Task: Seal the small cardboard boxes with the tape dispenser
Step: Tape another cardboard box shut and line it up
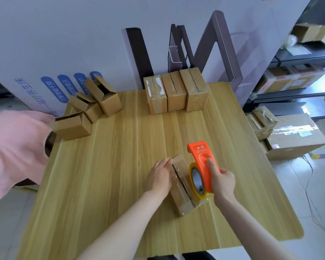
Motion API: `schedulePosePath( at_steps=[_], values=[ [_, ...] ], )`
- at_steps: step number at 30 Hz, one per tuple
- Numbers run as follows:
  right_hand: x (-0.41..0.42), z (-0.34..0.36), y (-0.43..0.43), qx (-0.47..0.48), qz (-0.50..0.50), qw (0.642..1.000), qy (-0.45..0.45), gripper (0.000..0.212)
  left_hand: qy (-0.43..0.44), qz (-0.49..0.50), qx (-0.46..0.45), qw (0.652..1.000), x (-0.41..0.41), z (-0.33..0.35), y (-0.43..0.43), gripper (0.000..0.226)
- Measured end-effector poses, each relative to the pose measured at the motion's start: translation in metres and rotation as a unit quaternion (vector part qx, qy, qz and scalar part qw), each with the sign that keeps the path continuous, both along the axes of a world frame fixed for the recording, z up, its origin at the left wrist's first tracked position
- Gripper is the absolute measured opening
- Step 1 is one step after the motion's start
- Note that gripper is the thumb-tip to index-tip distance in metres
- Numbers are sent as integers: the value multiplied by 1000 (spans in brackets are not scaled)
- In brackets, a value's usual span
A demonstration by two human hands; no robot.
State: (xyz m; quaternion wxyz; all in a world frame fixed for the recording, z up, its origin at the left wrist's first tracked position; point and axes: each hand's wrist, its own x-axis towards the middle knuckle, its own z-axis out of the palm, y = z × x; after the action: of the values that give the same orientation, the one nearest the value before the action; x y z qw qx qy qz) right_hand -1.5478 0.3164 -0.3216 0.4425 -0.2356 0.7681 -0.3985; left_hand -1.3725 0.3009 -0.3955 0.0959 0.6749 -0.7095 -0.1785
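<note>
A small cardboard box (181,186) lies near the middle front of the wooden table (111,166), with clear tape along its top seam. My left hand (159,177) presses flat against the box's left side with straight fingers. My right hand (222,182) grips the orange tape dispenser (203,160), which sits at the box's right side with its yellow-rimmed tape roll (196,180) against the box. A strip of tape runs from the roll to the box's near end.
Three closed boxes (176,92) stand in a row at the table's far edge. Several open small boxes (86,109) lie at the far left. A person in a pink sleeve (15,147) stands at the left. Shelves and large cartons (293,136) are on the right.
</note>
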Motion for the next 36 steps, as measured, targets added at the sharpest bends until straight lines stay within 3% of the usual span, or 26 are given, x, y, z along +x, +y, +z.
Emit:
schedulePosePath(
  at_steps=[7,14,23,28,30,32,34,36],
  values=[
    [-3,-4,-3,7,-14,1000,-12,54,-83,-50,107,989,-6,24,-34,57],
    [-2,-11,-2,3,-6,1000,-15,60,-185,-141,243,942,-13,39,-70,63],
    [-5,-13,-4,10,-17,999,-27,52,-226,-236,296,898,-16,54,-89,72],
    [-3,-11,-5,6,-10,1000,-18,51,-265,-305,274,873,-25,53,-89,58],
    [-2,-11,-4,3,-12,1000,-13,54,-255,-299,267,880,-22,49,-90,60],
    [-2,-11,-3,1,-12,1000,-11,58,-230,-263,250,903,-15,44,-85,75],
    [-1,-9,-2,-2,-8,1000,-9,62,-160,-157,231,947,-5,39,-72,100],
    [-1,-8,0,-7,1,1000,-7,64,-71,-25,159,984,4,36,-49,111]
  ],
)
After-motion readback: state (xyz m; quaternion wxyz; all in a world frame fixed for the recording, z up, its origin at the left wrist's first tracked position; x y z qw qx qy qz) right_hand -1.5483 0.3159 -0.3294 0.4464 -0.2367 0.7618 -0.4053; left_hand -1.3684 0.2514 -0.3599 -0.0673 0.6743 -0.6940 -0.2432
